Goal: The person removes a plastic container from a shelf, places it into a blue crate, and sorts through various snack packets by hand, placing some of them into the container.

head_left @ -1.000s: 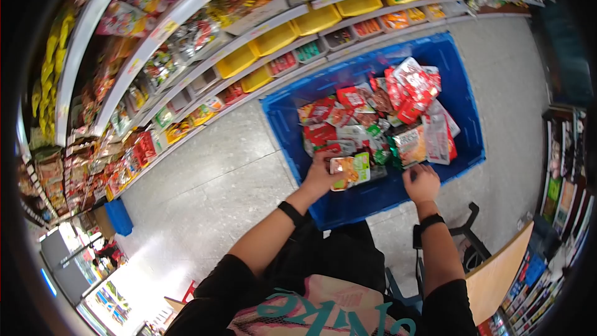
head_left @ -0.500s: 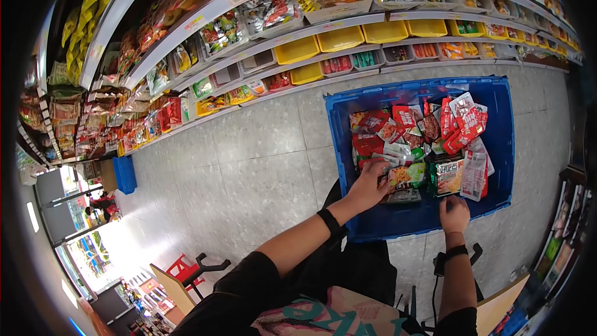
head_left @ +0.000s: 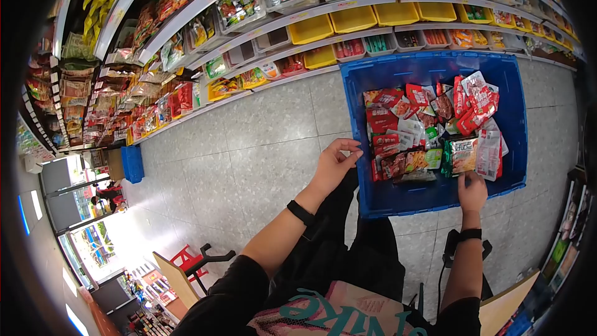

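A blue plastic crate (head_left: 352, 96) full of packaged snacks stands in front of me. My left hand (head_left: 336, 163) is at its left rim, thumb and curled fingers closed at the edge. My right hand (head_left: 472, 194) reaches over the near rim, with its fingers bent at the lower edge of a green-and-white biscuit packet (head_left: 462, 154). Right of that packet lies a pale, red-edged pouch (head_left: 489, 154). Red snack pouches (head_left: 479, 111) pile up at the back right. Near the left hand, inside the crate, is a yellow-green packet (head_left: 423, 160).
Store shelves (head_left: 249, 43) curve along the far side and left, bearing snack bags and yellow bins (head_left: 354, 20). A smaller blue crate (head_left: 132, 164) stands far left. A red stool (head_left: 188, 260) is at lower left, and another shelf (head_left: 559, 236) is at the right.
My left hand has left the packets and moved to the crate's left rim. The crate sits nearer the shelves in view. My right hand stays by the biscuit packet. The view has shifted slightly.
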